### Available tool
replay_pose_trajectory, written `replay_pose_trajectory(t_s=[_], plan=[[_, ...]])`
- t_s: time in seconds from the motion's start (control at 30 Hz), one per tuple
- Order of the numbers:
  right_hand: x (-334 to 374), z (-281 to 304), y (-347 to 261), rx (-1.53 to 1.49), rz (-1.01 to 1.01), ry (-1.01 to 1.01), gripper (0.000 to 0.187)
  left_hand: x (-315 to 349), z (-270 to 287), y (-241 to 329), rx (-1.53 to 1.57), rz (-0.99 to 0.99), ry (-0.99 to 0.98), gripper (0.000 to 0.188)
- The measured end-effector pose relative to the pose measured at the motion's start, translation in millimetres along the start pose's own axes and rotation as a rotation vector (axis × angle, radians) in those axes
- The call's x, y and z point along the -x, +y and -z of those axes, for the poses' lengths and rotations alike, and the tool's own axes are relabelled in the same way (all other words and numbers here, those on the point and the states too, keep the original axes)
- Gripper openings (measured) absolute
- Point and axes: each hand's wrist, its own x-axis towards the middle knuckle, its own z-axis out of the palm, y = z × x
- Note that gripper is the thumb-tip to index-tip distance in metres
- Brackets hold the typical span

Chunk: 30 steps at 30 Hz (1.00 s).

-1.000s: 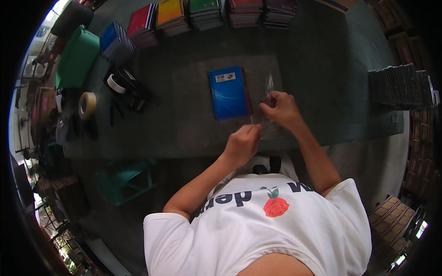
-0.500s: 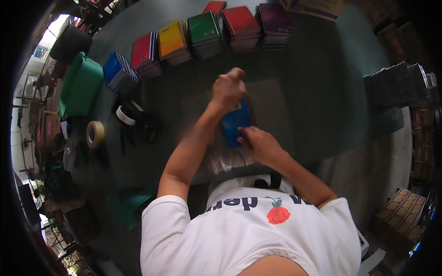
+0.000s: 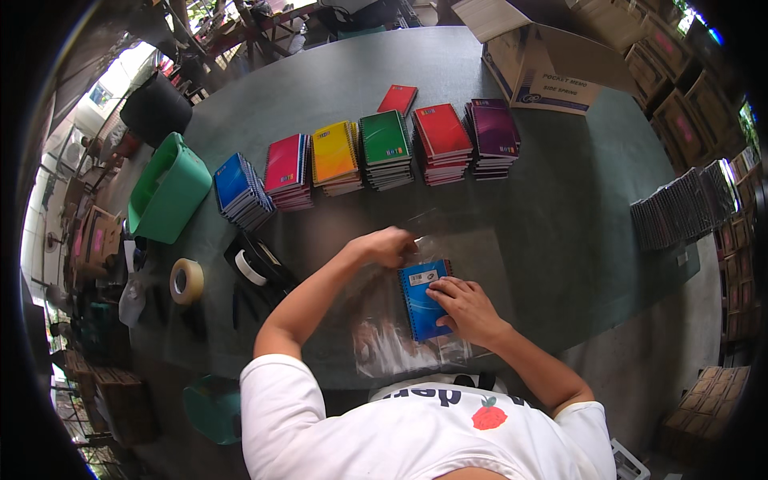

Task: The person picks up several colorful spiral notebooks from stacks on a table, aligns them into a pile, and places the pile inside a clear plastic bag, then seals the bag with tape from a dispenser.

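Note:
A blue spiral notebook (image 3: 420, 305) with a white label lies on the dark green table in front of me. My right hand (image 3: 472, 310) rests on its right side, fingers stretched over the cover and thumb apart. Clear plastic bags (image 3: 376, 350) spread beneath and around the notebook. Beyond its upper left corner, my left hand (image 3: 390, 246) is closed, with crinkled clear film at its fingertips; the exact grip is partly hidden.
Stacks of blue (image 3: 240, 188), pink, yellow (image 3: 334, 152), green, red and purple notebooks (image 3: 494, 132) line the far side. Left are a green bin (image 3: 172, 196), a tape roll (image 3: 187, 282) and a tape dispenser (image 3: 260, 268). A carton (image 3: 544, 68) stands far right; wrapped dark packs (image 3: 680, 204) sit right.
My left hand has come off the top of the notebook to its upper left. My right hand now lies further across the cover. The view has tilted up, showing more of the carton.

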Motion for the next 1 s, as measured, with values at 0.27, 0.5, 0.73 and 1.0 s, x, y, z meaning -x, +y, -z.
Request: replay_pose_trajectory(t_s=[0.27,0.5,0.73,1.0], plan=[[-10.3,8.2,10.9,0.001,0.06,0.0,0.06,79.0,-15.9,14.7,0.379,0.261,0.573,0.021],[-12.5,0.3,17.5,0.04,0.088,-0.036,0.069,121.3,-77.7,47.2,1.053,0.287,0.728,0.018],[-17.8,5.1,20.8,0.062,0.1,-0.088,0.074,160.5,-85.8,41.0,0.944,0.51,0.85,0.023],[-20.2,11.0,20.1,0.072,0.086,-0.146,0.073,173.0,-68.6,66.6,-0.818,0.489,1.273,0.015]])
